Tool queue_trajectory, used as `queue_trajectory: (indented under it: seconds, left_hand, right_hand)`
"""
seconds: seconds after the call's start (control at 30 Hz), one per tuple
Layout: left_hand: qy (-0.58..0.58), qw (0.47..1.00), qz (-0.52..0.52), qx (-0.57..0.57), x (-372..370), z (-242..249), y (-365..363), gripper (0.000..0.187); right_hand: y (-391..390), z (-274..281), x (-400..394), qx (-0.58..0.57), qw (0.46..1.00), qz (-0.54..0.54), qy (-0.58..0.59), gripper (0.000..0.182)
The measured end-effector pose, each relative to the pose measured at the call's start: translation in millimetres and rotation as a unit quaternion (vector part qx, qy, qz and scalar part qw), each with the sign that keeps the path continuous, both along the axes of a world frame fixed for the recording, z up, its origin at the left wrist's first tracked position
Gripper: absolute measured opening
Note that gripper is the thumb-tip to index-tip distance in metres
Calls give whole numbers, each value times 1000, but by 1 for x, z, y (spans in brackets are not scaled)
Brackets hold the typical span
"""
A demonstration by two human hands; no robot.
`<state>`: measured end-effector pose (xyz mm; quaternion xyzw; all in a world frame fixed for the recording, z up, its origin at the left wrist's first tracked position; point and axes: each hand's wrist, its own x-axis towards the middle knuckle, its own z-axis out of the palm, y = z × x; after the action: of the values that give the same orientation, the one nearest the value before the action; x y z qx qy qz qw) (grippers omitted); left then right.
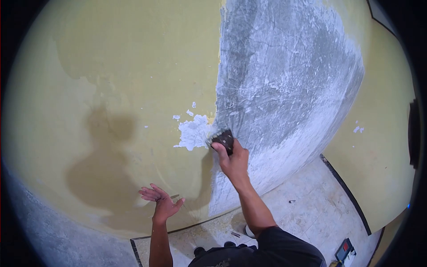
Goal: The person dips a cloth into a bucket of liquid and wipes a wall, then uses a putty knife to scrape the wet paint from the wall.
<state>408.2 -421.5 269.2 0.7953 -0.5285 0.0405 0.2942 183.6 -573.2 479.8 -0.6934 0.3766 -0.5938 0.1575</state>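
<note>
My right hand grips a dark, flat, wide-edged scraper flecked with pale bits. The scraper's edge is blurred and lies against the wall, at the right side of a bare white patch with ragged edges. Yellow paint covers the wall to the left of that patch. To the right, a large grey and white stripped area shows many scratch marks. Lower down on the left, my left hand is open with fingers stretched out close to the yellow wall, holding nothing.
Below the wall, crumbs of debris are scattered over the pale tiled floor. A blue and red box-like item lies at the lower right. Dark skirting edges the adjoining yellow wall. My shadow falls on the left.
</note>
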Motion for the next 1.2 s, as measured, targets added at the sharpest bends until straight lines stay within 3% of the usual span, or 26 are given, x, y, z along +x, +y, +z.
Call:
queue_trajectory:
  seconds: [0.07,0.13,0.2,0.27,0.37,0.43,0.5,0.57,0.63,0.67,0.73,0.77,0.8,0.87,0.93,1.0,1.07,1.1,1.2]
  left_hand:
    - [2,1000,2,11,1,1,2,152]
    - [9,1000,7,17,-2,3,-3,151]
    - [-10,1000,10,-3,-2,4,-1,151]
    - [-25,999,17,-20,-7,10,0,148]
    - [-59,993,26,-99,-30,26,-2,136]
    - [-86,982,38,-162,-45,54,-14,127]
    - [-274,947,-3,-166,-59,86,-30,112]
    - [-350,909,-4,-225,-82,127,-56,97]
    - [-336,927,-1,-166,-101,152,-89,94]
    - [-316,942,0,-112,-110,158,-99,92]
    - [-374,919,-47,-111,-117,142,-122,88]
    - [-362,923,-123,-44,-124,132,-121,86]
    - [-362,924,-114,-39,-128,132,-114,86]
    - [-333,893,-302,27,-135,136,-98,80]
    - [-340,900,-271,-15,-131,155,-94,82]
    - [-333,912,-135,-199,-125,193,-98,84]
    - [-386,900,-84,-186,-102,205,-111,85]
    - [-437,881,-43,-178,-95,207,-110,86]
    - [-403,900,20,-167,-95,191,-82,91]
  right_hand:
    - [-7,-22,-13,24,999,38,-25,48]
    - [-5,2,-8,21,1000,12,14,47]
    - [-3,28,10,-4,998,33,-52,45]
    - [1,37,2,44,998,45,-18,43]
    - [-9,2,-17,46,996,40,-58,44]
    - [-5,-29,-42,120,991,57,-3,47]
    - [2,-65,-64,266,952,150,20,47]
    - [13,-94,-78,306,934,186,-1,46]
    - [24,-121,-95,344,913,217,-22,45]
    - [28,-133,-103,371,896,242,-42,36]
    - [36,-148,-118,398,874,272,-61,27]
    - [42,-150,-126,415,859,293,-70,26]
    - [46,-154,-133,430,843,315,-78,24]
    - [49,-171,-152,419,834,350,-74,21]
    - [49,-183,-166,463,814,343,-76,22]
    - [45,-189,-177,473,807,350,-42,24]
    - [40,-196,-185,452,836,303,77,28]
    - [39,-195,-184,451,832,311,83,28]
    - [32,-193,-182,468,821,311,101,35]
